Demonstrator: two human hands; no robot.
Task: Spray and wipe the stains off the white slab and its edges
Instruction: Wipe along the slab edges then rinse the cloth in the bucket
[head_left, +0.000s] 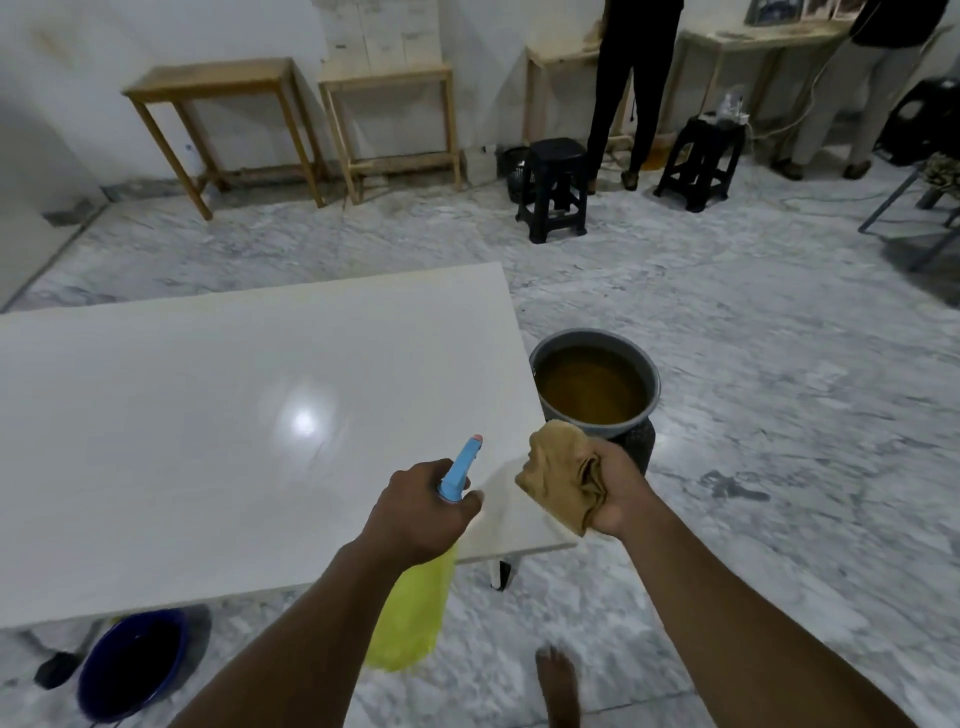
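Holding: the left hand (415, 512) is wrapped around the neck of a spray bottle (415, 608), fingers closed below its blue trigger head (462, 470).
Nozzle: the blue head ends in a pink tip that points forward over the slab's near right corner.
Bottle body: yellow-green, hanging below the fist, in front of the slab's near edge and blurred.
Right hand (615, 488): closed on a crumpled brown cloth (558, 480), which bulges out to the left of the fist.
Cloth position: just past the slab's right edge; whether it touches that edge cannot be told.
White slab (234, 426): a large glossy rectangle filling the left and centre of the view, with a bright light reflection near its middle.
Slab surface: faint streaks show near the reflection; they may be marks or only glare.
Support: one white leg (501, 571) shows under the near right corner.
Grey bucket (595, 387): just beside the slab's right edge, holding murky brown water, set on a dark stand.
Blue basin (132, 665): on the floor under the slab's near edge.
Floor (779, 415): grey-veined marble.
Bare foot (558, 686): at the bottom edge.
Background: wooden tables (218, 83) and black plastic stools (553, 187) along the far wall, with two standing people partly in view.
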